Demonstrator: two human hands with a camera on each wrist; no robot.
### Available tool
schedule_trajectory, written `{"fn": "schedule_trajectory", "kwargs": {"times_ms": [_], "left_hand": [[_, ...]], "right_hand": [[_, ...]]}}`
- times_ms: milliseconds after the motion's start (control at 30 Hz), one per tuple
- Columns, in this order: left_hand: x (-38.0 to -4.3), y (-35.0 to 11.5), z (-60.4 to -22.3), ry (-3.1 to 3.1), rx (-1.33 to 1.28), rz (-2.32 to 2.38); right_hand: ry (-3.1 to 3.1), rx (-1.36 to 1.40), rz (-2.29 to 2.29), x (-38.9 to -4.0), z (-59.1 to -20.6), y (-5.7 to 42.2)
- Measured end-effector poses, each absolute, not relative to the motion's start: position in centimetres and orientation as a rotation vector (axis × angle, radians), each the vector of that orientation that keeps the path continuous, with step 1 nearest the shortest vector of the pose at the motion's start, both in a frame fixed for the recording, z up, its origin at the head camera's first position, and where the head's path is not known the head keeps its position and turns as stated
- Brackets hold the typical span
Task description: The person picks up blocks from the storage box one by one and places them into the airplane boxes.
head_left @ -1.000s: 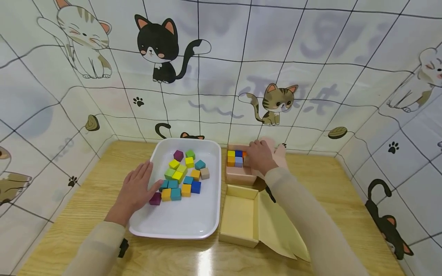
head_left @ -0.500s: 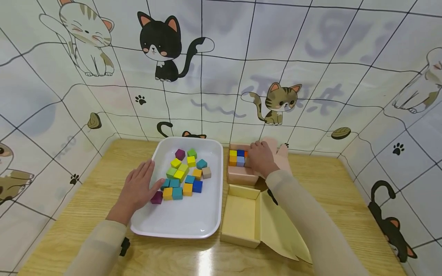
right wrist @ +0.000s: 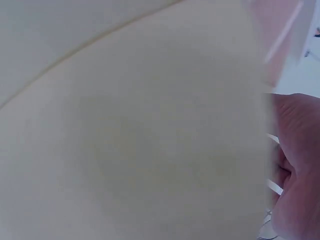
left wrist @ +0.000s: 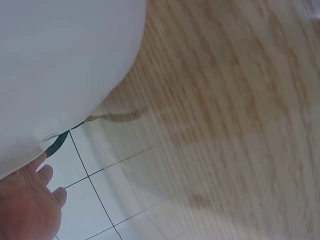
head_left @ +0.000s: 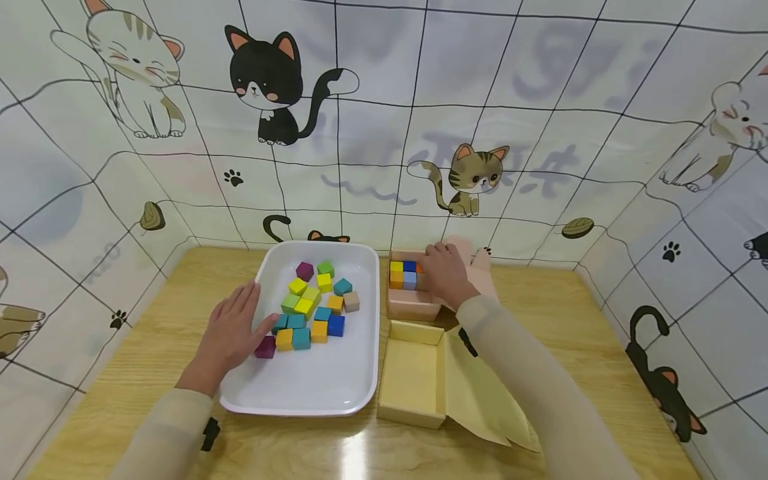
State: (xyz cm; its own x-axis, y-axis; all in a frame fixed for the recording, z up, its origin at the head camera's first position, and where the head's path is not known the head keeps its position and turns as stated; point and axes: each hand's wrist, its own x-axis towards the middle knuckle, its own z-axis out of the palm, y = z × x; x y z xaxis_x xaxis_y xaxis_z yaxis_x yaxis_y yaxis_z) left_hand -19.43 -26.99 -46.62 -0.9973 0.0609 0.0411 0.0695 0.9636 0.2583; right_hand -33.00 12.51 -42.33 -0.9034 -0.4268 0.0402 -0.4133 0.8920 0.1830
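Observation:
My left hand [head_left: 228, 333] rests on the left rim of a white tray [head_left: 312, 390], fingers straight and thumb reaching inside beside a purple block [head_left: 265, 347]. Several coloured wooden blocks lie loose in that tray, among them a dark blue one [head_left: 336, 325]. My right hand [head_left: 447, 273] reaches down into a pink box [head_left: 414, 311], fingers bent. Left of it in the box are a yellow block [head_left: 397, 266], a blue block [head_left: 410, 265], an orange block [head_left: 396, 281] and a light blue block [head_left: 410, 281]. An orange-red block [head_left: 420, 267] is partly covered by the hand. The right fingertips are hidden.
In front of the pink box stands a yellow box [head_left: 414, 373], its lid flap [head_left: 480, 393] folded out to the right under my right forearm. A cat-patterned backdrop [head_left: 372, 133] closes off the back and sides of the wooden table [head_left: 570, 347].
The head view shifts slightly. Both hands stay where they were, the left on the tray rim and the right in the pink box; the blocks have not visibly moved.

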Motion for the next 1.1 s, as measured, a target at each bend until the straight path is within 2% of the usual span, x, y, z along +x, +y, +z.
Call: {"fn": "schedule_trajectory", "kwargs": {"times_ms": [567,1100], "left_hand": [[-19.2,-27.0,-46.2,-3.081,-0.135,-0.409],[-19.2,-27.2,-45.5,-3.131,-0.164,-0.49]], "right_hand": [[-2.848,0.886,-0.038,-28.3,-39.3,7.5],[-2.888,1.002,-0.104,-25.3,-40.8,3.3]]}}
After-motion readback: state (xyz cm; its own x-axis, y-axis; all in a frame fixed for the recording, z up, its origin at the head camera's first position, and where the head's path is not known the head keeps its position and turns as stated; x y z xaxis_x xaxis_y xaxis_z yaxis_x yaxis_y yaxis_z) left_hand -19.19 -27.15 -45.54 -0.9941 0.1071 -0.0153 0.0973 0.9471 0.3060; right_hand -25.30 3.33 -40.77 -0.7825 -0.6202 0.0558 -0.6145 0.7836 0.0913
